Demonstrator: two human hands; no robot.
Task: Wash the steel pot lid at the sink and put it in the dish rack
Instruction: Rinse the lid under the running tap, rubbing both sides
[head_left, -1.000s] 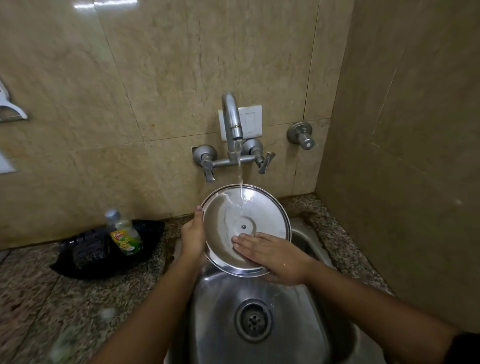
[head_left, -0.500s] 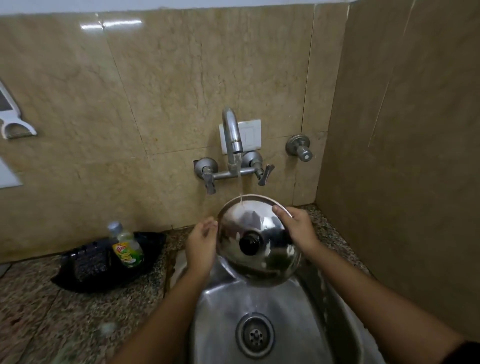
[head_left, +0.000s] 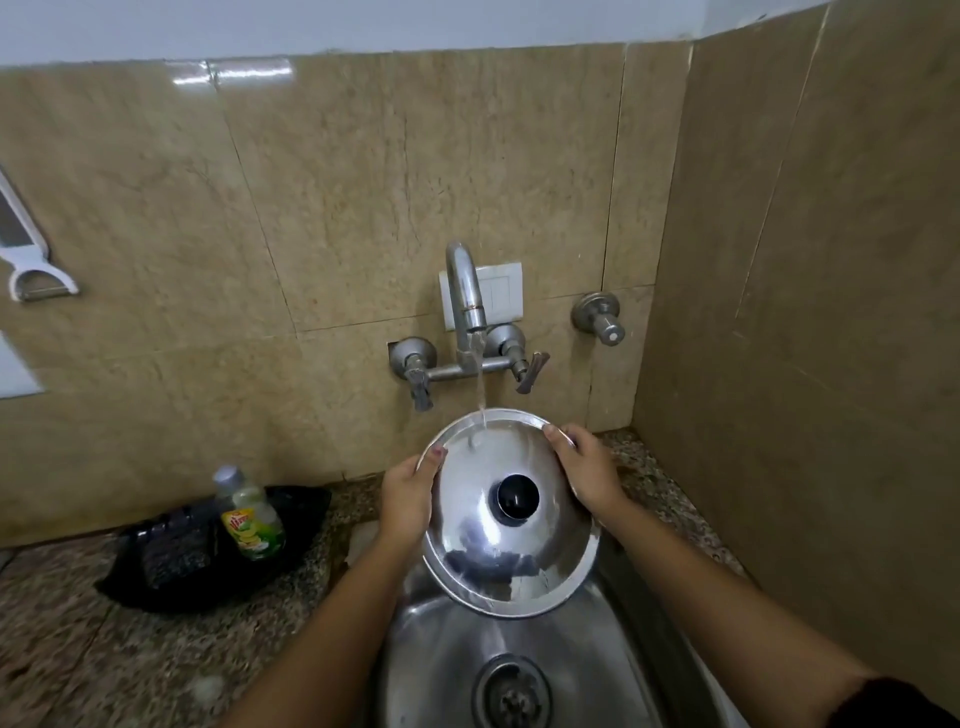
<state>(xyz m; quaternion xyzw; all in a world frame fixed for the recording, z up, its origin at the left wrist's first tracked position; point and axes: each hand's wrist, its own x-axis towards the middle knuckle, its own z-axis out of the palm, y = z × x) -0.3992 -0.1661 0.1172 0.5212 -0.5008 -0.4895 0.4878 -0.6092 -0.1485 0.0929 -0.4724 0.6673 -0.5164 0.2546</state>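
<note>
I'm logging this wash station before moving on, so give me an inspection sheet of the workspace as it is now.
Surface: speckled granite counter around a steel sink; drain uncovered.
Job's things: steel pot lid held over the sink, knob side up, tap water striking its upper part. Dish rack: nothing seen.
Clutter: dish soap bottle resting in a black tray on the counter, left of the sink.
Hands: left hand and right hand grip opposite rims of the lid.
Cables: nothing seen.
Surroundings: beige tiled walls; white peeler hanging at left.
</note>
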